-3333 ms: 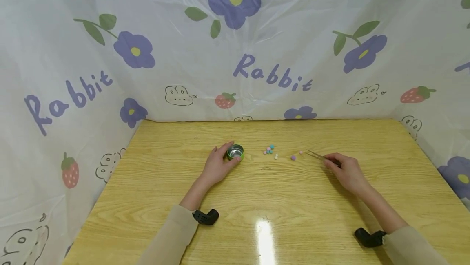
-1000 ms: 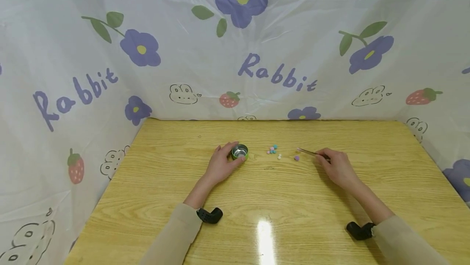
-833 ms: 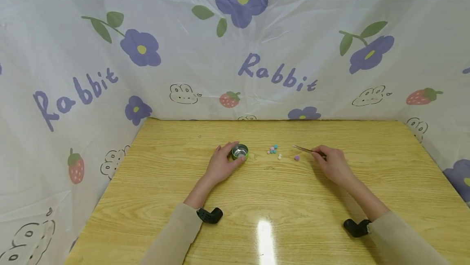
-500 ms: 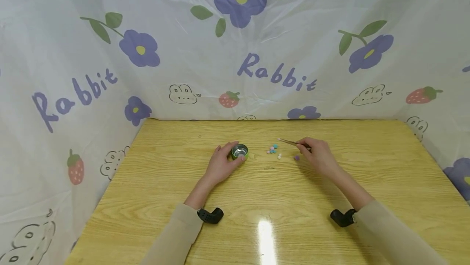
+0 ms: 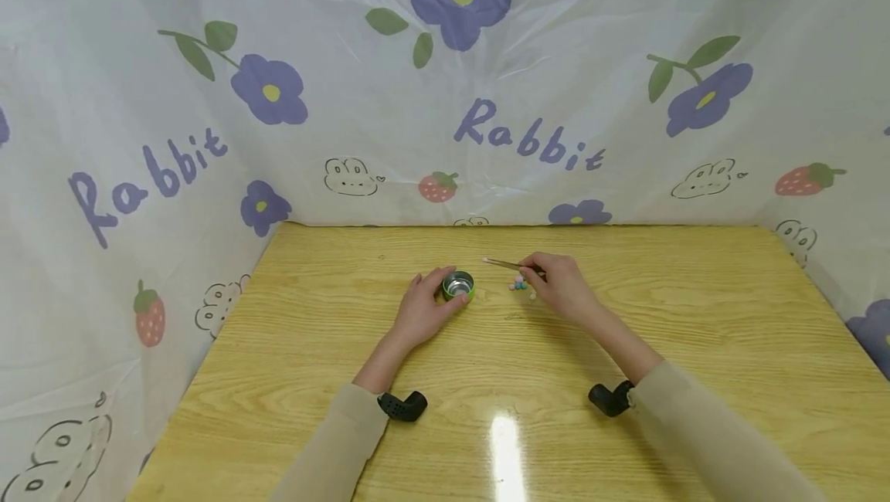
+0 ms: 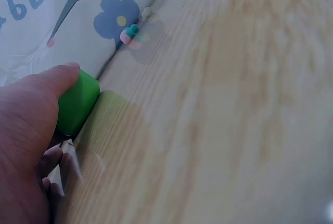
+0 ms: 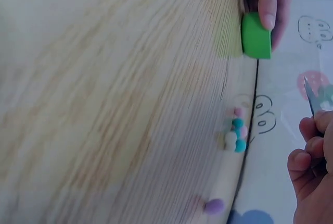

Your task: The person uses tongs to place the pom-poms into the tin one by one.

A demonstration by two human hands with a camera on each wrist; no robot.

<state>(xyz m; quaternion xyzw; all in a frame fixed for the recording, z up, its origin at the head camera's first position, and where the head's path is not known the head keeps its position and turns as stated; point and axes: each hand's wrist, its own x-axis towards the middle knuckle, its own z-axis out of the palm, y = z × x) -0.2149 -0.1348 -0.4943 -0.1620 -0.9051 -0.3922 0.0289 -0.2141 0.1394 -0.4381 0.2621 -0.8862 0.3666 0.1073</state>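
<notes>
My left hand [image 5: 420,313] holds a small round green tin [image 5: 459,286] on the table, thumb and fingers around its side; its silvery inside shows from above. My right hand [image 5: 566,290] pinches a pair of tweezers [image 5: 506,263] just right of the tin, above the table. At the tweezers' tips is a tiny pink ball [image 6: 51,42]. Beneath the right hand sits a cluster of small pink, blue and white pompoms [image 5: 519,284], partly covered by it. A purple pompom [image 7: 214,206] lies apart in the right wrist view; the hand hides it from the head camera.
The wood-grain table [image 5: 334,278] ends at a hanging cloth [image 5: 389,100] printed with flowers, strawberries and rabbits, which also closes off both sides. A black wrist camera [image 5: 403,407] sits on the left wrist, another [image 5: 609,400] on the right.
The tweezers picked up the single pink ball at the right. My right hand has carried it left and raised it, past the cluster towards the tin. My left hand stays on the tin.
</notes>
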